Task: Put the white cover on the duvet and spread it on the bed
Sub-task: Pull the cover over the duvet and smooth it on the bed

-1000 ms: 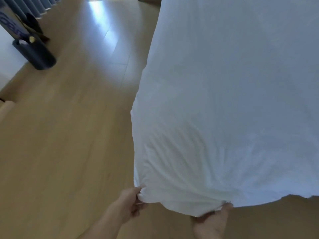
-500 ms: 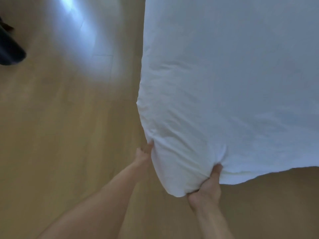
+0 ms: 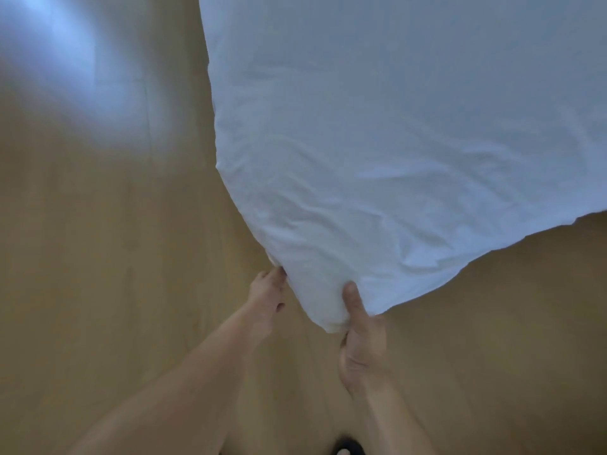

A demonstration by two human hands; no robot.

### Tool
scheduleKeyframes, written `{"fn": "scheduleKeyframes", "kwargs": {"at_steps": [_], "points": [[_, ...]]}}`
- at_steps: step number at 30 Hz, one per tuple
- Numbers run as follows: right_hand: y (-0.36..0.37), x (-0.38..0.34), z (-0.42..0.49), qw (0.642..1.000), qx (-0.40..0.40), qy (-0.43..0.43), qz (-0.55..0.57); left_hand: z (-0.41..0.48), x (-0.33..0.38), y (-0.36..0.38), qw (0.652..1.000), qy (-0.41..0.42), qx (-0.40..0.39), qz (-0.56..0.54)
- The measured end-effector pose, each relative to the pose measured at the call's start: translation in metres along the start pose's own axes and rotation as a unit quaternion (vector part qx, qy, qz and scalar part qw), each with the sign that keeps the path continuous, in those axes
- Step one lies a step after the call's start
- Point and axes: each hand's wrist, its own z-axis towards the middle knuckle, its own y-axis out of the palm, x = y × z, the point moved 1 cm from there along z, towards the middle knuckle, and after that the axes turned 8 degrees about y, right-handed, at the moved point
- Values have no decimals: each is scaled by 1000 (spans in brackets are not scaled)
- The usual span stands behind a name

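Note:
The white covered duvet (image 3: 394, 126) fills the upper right of the head view, its near corner hanging toward me over the floor. My right hand (image 3: 361, 343) grips that corner from below, thumb pressed on top of the cloth. At the corner's left edge my left hand (image 3: 267, 295) pinches the fabric with its fingertips. The bed under the duvet is hidden.
Light wooden floor (image 3: 115, 257) spreads to the left and below, with a bright window reflection (image 3: 65, 60) at the upper left. A dark shape, perhaps my foot (image 3: 348, 449), shows at the bottom edge.
My hands have come closer together on the corner and the duvet corner has bunched up. The view has tilted down, so the dark object at the left has left the frame.

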Motion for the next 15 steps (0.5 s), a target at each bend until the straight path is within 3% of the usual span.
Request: {"fn": "scheduleKeyframes", "kwargs": {"at_steps": [4,9,12,15], "points": [[6,14,8,993,41,-57,-90,14,-11,-3,998,-20,40,-50],[-2,34,9,985,158,52,-38,20,-31,-8,989,-44,7,-139],[-5,34,9,977,202,49,-56,3,-21,-10,979,-21,7,-201],[-18,48,8,955,270,38,-115,-5,-20,-36,980,15,100,-168]]}}
